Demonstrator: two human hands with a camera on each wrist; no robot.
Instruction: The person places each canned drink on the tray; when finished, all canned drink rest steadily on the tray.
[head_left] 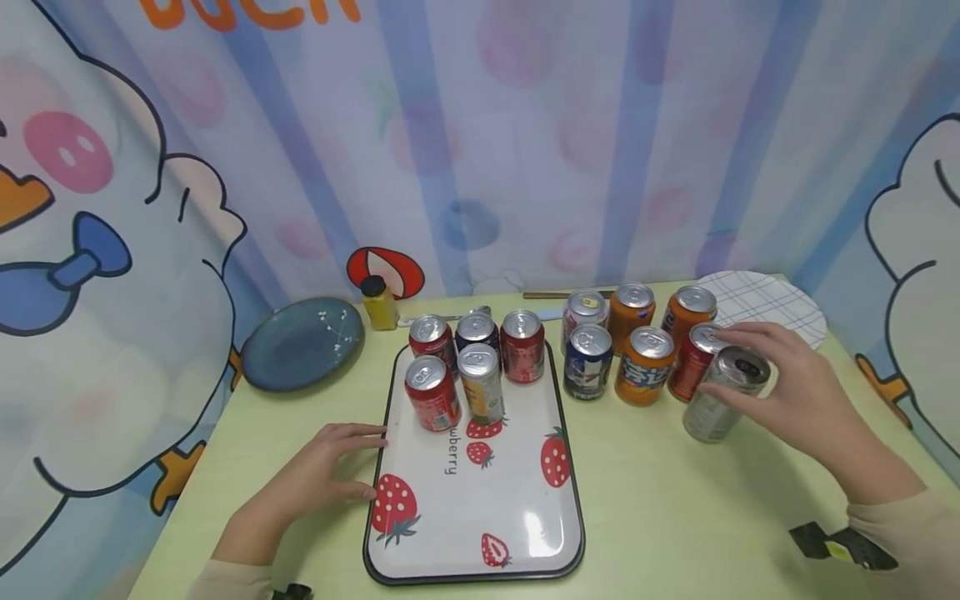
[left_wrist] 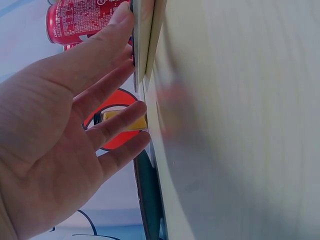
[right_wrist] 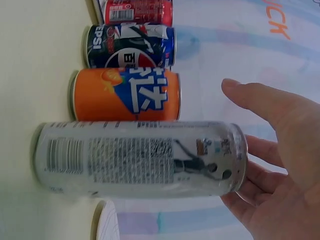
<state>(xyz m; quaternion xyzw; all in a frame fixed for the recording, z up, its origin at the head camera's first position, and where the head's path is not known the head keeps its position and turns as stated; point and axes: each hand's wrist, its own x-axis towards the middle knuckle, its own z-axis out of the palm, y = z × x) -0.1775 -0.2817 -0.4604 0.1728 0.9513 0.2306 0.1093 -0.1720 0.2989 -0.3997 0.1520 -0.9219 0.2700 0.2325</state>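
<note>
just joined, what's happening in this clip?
A person sits at a table with a strawberry tray that has five cans at its far end. Their right hand has its fingers at the top of a tilted silver can, at the near right of a group of cans on the table beside the tray. Their left hand rests flat with straight fingers against the tray's left edge.
</note>
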